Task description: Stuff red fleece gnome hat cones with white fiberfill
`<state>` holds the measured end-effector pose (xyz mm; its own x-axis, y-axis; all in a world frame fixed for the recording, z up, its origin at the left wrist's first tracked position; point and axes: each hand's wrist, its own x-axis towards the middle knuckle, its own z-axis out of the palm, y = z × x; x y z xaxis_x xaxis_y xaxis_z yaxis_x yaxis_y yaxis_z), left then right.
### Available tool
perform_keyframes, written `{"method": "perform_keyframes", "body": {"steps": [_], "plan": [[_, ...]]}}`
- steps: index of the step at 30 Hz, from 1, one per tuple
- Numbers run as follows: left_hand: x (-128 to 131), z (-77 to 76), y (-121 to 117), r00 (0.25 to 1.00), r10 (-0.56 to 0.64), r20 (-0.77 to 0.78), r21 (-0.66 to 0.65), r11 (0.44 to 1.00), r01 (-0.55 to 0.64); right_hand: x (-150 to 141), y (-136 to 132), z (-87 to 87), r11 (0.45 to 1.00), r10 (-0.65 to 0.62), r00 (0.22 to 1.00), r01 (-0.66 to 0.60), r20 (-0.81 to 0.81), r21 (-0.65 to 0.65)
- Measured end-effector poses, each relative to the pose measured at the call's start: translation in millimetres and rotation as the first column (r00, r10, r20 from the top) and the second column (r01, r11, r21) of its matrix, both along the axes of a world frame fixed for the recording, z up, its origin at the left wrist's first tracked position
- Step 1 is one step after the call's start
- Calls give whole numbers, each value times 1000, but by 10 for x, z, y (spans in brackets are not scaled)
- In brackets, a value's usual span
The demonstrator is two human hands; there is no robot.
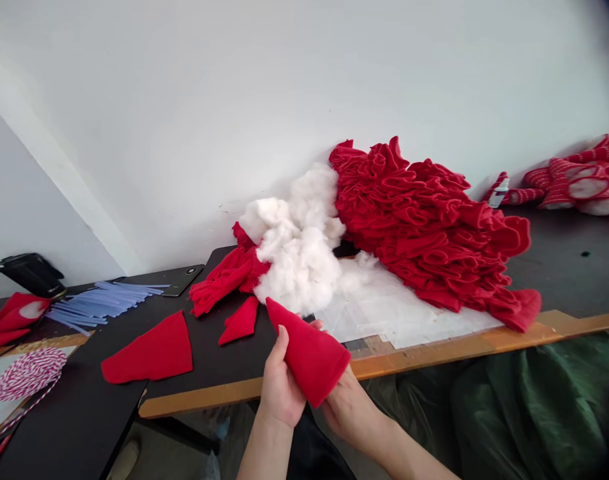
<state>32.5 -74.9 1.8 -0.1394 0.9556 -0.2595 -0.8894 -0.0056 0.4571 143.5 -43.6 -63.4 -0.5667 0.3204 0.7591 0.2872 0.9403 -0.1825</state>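
Observation:
Above the table's front edge I hold a red felt cone, its tip pointing up and to the left, its wide end toward the lower right. My left hand grips its left side, thumb along the top. Around the right and underside is my right hand, its fingers partly hidden behind the cone. Just beyond the tip lies a heap of white stuffing. Left of the hands, a flat red felt piece and a smaller red piece lie on the black table.
A large pile of red fabric pieces leans by the wall. Farther left are blue sticks, a black case and red-white twine. At right stand a small white bottle and striped stuffed pieces.

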Motion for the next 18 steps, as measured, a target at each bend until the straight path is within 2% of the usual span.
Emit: {"method": "perform_keyframes", "body": {"steps": [4, 10, 12, 15, 18], "plan": [[24, -38, 49, 997, 75, -16, -77, 994, -76, 55, -93, 103, 995, -71, 997, 70, 6, 75], [100, -23, 96, 973, 205, -108, -139, 966, -219, -44, -53, 96, 997, -27, 997, 22, 79, 67], [102, -19, 81, 978, 201, -62, -137, 969, -208, -75, -16, 43, 995, -60, 993, 52, 97, 88], [83, -24, 39, 987, 158, 27, -52, 986, -157, -100, 28, -65, 993, -67, 993, 57, 95, 102], [63, -34, 13, 992, 123, 36, 9, 992, -124, -109, 69, -145, 1000, 6, 993, -3, 116, -23]]}}
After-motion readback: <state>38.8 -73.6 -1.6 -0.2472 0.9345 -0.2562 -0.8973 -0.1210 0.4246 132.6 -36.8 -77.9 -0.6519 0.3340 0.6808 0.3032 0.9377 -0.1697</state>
